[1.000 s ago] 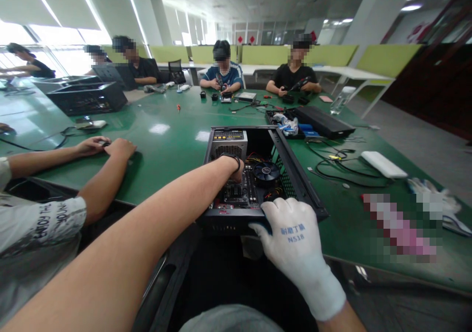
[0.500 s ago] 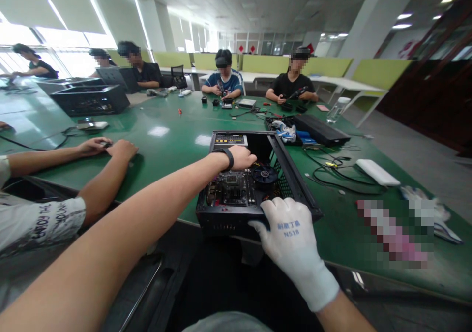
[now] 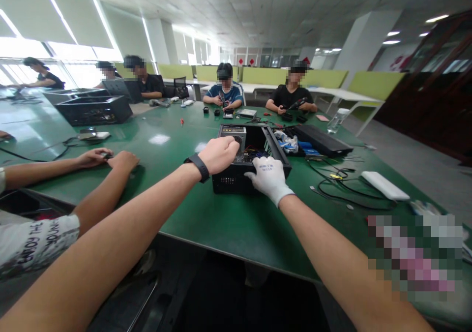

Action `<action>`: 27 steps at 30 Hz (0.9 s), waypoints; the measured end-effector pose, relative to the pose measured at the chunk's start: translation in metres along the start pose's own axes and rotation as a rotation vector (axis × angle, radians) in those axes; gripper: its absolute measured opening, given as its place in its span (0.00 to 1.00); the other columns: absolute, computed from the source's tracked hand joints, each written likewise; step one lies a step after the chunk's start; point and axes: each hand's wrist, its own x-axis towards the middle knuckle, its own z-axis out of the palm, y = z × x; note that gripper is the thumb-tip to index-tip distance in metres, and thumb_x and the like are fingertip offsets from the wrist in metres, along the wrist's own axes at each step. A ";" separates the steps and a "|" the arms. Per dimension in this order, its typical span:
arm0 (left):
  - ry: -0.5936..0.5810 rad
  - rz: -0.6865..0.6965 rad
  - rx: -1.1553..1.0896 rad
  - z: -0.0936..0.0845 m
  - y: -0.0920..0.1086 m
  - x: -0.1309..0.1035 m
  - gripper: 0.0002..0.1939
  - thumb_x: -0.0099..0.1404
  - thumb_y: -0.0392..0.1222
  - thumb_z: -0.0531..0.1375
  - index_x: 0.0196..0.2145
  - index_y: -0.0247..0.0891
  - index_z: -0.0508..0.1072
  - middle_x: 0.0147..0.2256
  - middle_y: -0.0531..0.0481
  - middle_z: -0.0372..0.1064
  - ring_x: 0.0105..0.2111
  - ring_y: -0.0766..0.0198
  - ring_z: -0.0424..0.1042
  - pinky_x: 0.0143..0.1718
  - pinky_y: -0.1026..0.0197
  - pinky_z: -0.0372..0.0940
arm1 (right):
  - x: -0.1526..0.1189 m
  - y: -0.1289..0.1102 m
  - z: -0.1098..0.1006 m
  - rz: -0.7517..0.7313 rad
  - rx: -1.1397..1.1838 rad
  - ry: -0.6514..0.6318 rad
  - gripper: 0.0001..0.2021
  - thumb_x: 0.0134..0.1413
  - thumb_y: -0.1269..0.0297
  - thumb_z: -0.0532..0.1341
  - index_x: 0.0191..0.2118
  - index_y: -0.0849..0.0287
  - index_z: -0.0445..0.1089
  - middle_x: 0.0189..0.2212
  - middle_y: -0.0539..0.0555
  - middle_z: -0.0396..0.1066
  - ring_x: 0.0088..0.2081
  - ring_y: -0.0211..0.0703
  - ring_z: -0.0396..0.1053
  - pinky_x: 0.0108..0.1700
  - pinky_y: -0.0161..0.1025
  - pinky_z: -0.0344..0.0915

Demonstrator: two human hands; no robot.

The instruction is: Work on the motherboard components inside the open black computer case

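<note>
An open black computer case (image 3: 245, 178) lies on the green table in front of me. Inside it I see a power supply (image 3: 239, 134) at the left and some thin wires. My right hand (image 3: 268, 172), in a white glove, grips the case's near edge with the fingers over the top and the thumb outside. My left hand (image 3: 220, 155) is bare, with a black watch (image 3: 199, 167) on the wrist. It is closed at the near left corner of the case, in front of the power supply. Whatever its fingers hold is hidden.
Black cables (image 3: 342, 187) and a white box-like object (image 3: 385, 185) lie to the right. Behind the case are a long black panel (image 3: 320, 140) and blue-white gloves (image 3: 285, 142). Another person's hands (image 3: 123, 160) rest on the table at left. More people sit across.
The case has slid away from me, further onto the table, with my right hand on its edge. My left hand has moved from over its interior to the near left corner.
</note>
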 end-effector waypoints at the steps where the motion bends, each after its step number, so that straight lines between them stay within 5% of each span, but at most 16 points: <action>1: 0.010 -0.010 -0.021 0.000 -0.003 -0.002 0.18 0.68 0.43 0.43 0.29 0.39 0.69 0.31 0.48 0.71 0.32 0.61 0.66 0.33 0.60 0.58 | 0.014 0.001 0.004 0.007 -0.006 -0.006 0.23 0.60 0.46 0.56 0.48 0.62 0.68 0.44 0.60 0.69 0.47 0.49 0.66 0.48 0.48 0.60; 8: 0.041 -0.009 -0.138 0.004 -0.016 -0.014 0.14 0.67 0.43 0.44 0.25 0.40 0.60 0.25 0.51 0.63 0.28 0.62 0.60 0.31 0.60 0.52 | 0.100 0.008 0.027 0.078 -0.038 -0.079 0.21 0.61 0.53 0.59 0.54 0.60 0.66 0.51 0.58 0.67 0.49 0.46 0.68 0.50 0.50 0.68; 13: 0.032 -0.044 -0.165 0.002 -0.026 -0.022 0.13 0.67 0.43 0.45 0.25 0.40 0.58 0.25 0.52 0.63 0.27 0.63 0.59 0.30 0.60 0.52 | 0.124 0.011 0.032 0.083 -0.038 -0.103 0.21 0.61 0.54 0.59 0.55 0.60 0.66 0.52 0.58 0.67 0.49 0.46 0.68 0.50 0.50 0.68; 20: 0.060 -0.099 -0.234 0.001 -0.038 -0.027 0.11 0.68 0.44 0.46 0.32 0.40 0.62 0.31 0.50 0.68 0.32 0.61 0.65 0.35 0.59 0.57 | 0.108 0.012 0.028 0.051 -0.049 -0.093 0.20 0.61 0.53 0.59 0.54 0.60 0.66 0.52 0.58 0.67 0.49 0.46 0.68 0.50 0.51 0.67; 27: 0.034 -0.160 -0.285 -0.004 -0.022 -0.012 0.10 0.66 0.43 0.48 0.41 0.37 0.64 0.42 0.42 0.70 0.41 0.58 0.68 0.42 0.57 0.63 | 0.039 -0.001 0.015 0.034 -0.064 -0.025 0.23 0.60 0.46 0.56 0.50 0.60 0.67 0.46 0.58 0.69 0.47 0.48 0.66 0.50 0.50 0.62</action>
